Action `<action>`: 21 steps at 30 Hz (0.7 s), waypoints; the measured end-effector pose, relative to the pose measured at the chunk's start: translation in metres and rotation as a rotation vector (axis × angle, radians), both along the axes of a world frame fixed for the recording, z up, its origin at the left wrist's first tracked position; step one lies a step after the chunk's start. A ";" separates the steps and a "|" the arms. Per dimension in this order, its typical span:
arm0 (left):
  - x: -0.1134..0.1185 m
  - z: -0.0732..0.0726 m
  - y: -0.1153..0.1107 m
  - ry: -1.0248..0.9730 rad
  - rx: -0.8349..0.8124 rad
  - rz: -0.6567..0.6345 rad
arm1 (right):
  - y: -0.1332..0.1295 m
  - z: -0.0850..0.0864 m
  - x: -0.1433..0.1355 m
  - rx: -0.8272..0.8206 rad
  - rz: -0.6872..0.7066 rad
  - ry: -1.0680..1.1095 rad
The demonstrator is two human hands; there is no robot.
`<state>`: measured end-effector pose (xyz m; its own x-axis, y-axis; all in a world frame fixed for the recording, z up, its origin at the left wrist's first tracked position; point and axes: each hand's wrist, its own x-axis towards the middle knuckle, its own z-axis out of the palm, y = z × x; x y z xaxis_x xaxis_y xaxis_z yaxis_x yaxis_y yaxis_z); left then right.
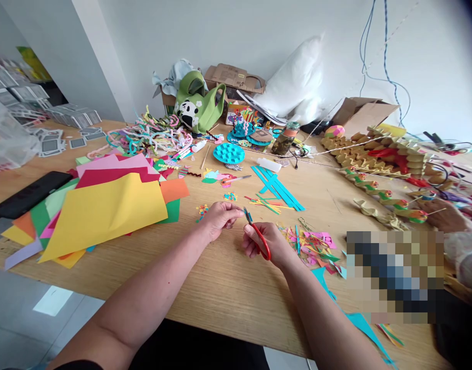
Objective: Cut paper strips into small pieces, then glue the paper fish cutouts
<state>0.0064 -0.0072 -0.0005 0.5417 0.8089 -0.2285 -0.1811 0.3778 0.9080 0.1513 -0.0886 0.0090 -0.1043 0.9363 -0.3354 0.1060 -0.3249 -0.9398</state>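
Your left fingers (232, 209) are pinched together by the blades, contents too small to tell; your right fingers (250, 248) hold the red-handled scissors (264, 243). Beyond, small cut bits (230, 196) lie clustered on the desk (205, 280), while long blue strips (284, 191) remain whole.

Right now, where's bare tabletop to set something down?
Bare tabletop: between left forearm and right forearm; between the paper stack and left forearm; between the blue strips and egg-carton pieces. Crowded: beside the right hand, with paper scraps, and along the back, with fuzzy stems and the green bag.
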 end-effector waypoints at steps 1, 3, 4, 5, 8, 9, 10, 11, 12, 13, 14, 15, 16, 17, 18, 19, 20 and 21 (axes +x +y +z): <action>0.000 0.000 0.000 -0.001 -0.001 0.000 | 0.000 0.000 0.000 0.000 -0.001 0.000; 0.000 0.000 0.000 -0.004 -0.001 -0.003 | -0.001 0.001 -0.001 0.000 -0.005 0.006; 0.000 0.000 0.000 -0.005 -0.001 -0.005 | -0.001 0.001 -0.001 0.002 -0.007 0.010; 0.000 0.000 0.000 -0.005 -0.001 -0.007 | -0.001 0.001 -0.001 0.006 -0.008 0.013; 0.000 0.000 0.000 0.002 -0.010 -0.010 | -0.001 0.002 -0.002 0.006 -0.007 0.013; 0.000 0.000 0.000 0.005 -0.013 -0.011 | -0.001 0.002 -0.002 0.002 -0.007 0.013; 0.000 0.000 0.000 0.005 -0.014 -0.011 | 0.000 0.002 -0.002 0.000 -0.008 0.013; 0.000 0.000 0.000 0.005 -0.014 -0.011 | 0.000 0.002 -0.002 -0.001 -0.007 0.014; 0.000 0.000 0.000 0.003 -0.013 -0.012 | 0.000 0.002 -0.001 0.001 -0.006 0.014; 0.000 0.001 0.000 0.002 -0.012 -0.011 | 0.000 0.002 -0.001 0.004 -0.005 0.014; 0.000 0.001 0.000 0.000 -0.011 -0.011 | 0.000 0.002 -0.001 0.007 -0.004 0.015; 0.000 0.001 0.000 0.000 -0.011 -0.011 | 0.000 0.003 -0.001 0.007 -0.004 0.015; 0.000 0.001 0.000 0.001 -0.011 -0.011 | 0.000 0.003 -0.002 0.005 -0.005 0.015; 0.001 0.001 0.000 0.002 -0.011 -0.011 | 0.000 0.003 -0.002 0.003 -0.007 0.015; 0.001 0.002 0.000 0.003 -0.011 -0.011 | 0.000 0.004 -0.002 0.001 -0.011 0.014; 0.001 0.002 -0.001 0.004 -0.011 -0.012 | -0.001 0.004 -0.002 0.000 -0.013 0.013; 0.001 0.002 -0.001 0.004 -0.010 -0.012 | -0.001 0.005 -0.003 0.000 -0.015 0.011; 0.001 0.002 -0.001 0.002 -0.009 -0.012 | -0.001 0.006 -0.003 -0.001 -0.016 0.010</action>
